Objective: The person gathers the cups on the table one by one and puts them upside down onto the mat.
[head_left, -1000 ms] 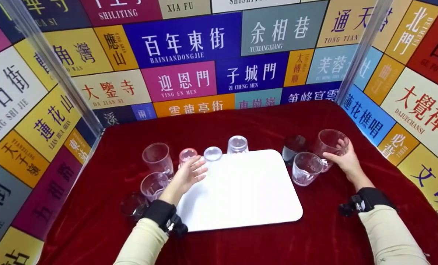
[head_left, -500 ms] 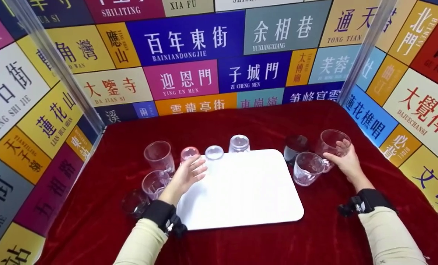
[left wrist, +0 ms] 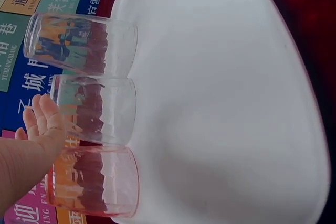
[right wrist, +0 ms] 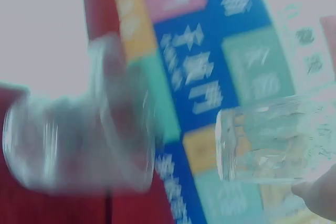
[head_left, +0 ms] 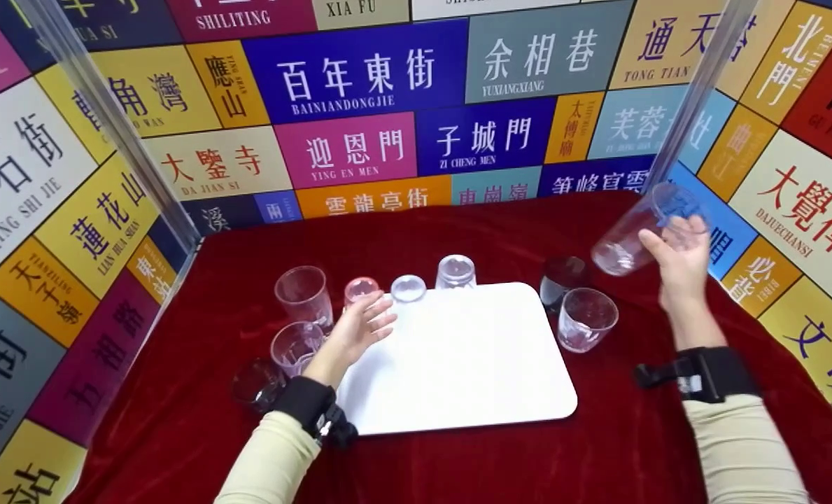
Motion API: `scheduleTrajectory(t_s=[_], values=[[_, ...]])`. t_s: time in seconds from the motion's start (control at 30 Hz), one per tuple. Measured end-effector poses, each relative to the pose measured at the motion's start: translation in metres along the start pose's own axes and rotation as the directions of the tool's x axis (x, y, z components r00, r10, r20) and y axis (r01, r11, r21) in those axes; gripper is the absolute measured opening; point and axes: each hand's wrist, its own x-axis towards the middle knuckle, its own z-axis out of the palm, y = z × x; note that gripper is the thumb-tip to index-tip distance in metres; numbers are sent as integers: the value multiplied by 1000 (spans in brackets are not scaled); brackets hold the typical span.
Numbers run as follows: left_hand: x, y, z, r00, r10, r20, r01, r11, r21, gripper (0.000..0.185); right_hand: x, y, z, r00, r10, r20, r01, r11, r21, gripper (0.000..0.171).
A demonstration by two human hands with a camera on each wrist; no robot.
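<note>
My right hand grips a tall clear glass near its rim and holds it up off the cloth, tilted, base toward the left. In the right wrist view the same glass lies across the right side, with part of a finger against it. My left hand hovers over the left edge of a white tray, fingers extended, holding nothing. Along the tray's far edge stand a pink glass and two clear glasses, bases up. Whether the left fingers touch any glass I cannot tell.
At left stand a tall clear glass, a shorter clear glass and a dark glass. Right of the tray are a dark glass and a short clear glass. Sign-covered walls rise behind the red cloth.
My right hand has lifted the tall clear glass from beside the short one, up and slightly right, and tilted it. The left hand has stayed almost still.
</note>
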Motion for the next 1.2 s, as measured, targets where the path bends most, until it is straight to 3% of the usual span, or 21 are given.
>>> scheduleTrajectory(t_s=[0.07, 0.13, 0.27, 0.33, 0.4, 0.43, 0.53, 0.67, 0.77, 0.83, 0.9, 0.97, 1.0, 1.13, 1.2], values=[[0, 1, 5, 1000, 5, 21, -6, 1000, 12, 52, -9, 3, 13, 1000, 9, 16, -11, 983, 181, 56], [0, 2, 12, 999, 14, 44, -15, 1000, 22, 53, -18, 9, 25, 998, 36, 54, -52, 943, 328, 37], [-1, 6, 25, 995, 47, 90, -54, 996, 77, 53, -37, 30, 45, 987, 94, 133, -149, 851, 503, 11], [-2, 8, 31, 992, 67, 108, -79, 991, 107, 53, -47, 39, 56, 973, 172, 154, -229, 804, 548, 16], [-4, 11, 38, 989, 88, 119, -102, 988, 120, 51, -58, 45, 67, 945, 261, 198, -328, 749, 576, 39], [-4, 12, 40, 987, 98, 124, -113, 986, 123, 51, -62, 48, 72, 925, 307, 223, -379, 713, 590, 57], [-7, 15, 47, 983, 132, 128, -149, 979, 135, 49, -74, 53, 86, 848, 451, 278, -515, 578, 634, 86], [-7, 20, 59, 976, 187, 114, -203, 968, 148, 46, -83, 61, 97, 794, 525, 306, -568, 464, 680, 86], [-7, 26, 70, 962, 254, 100, -268, 947, 178, 45, -89, 65, 104, 784, 532, 320, -583, 454, 674, 93], [-8, 30, 78, 944, 312, 108, -329, 917, 226, 46, -95, 69, 109, 781, 538, 317, -590, 468, 658, 91], [-9, 33, 85, 919, 370, 135, -394, 865, 312, 48, -102, 72, 114, 785, 543, 299, -589, 502, 633, 88], [-10, 34, 90, 887, 424, 185, -460, 776, 430, 51, -108, 77, 119, 782, 547, 298, -599, 527, 603, 93], [-10, 35, 92, 869, 444, 218, -491, 718, 493, 53, -112, 79, 121, 780, 544, 309, -608, 543, 579, 100], [-9, 35, 94, 798, 480, 363, -573, 420, 704, 61, -127, 88, 127, 766, 534, 358, -641, 588, 494, 121], [-8, 34, 93, 776, 470, 421, -593, 313, 742, 65, -133, 91, 130, 758, 532, 377, -652, 609, 452, 122]])
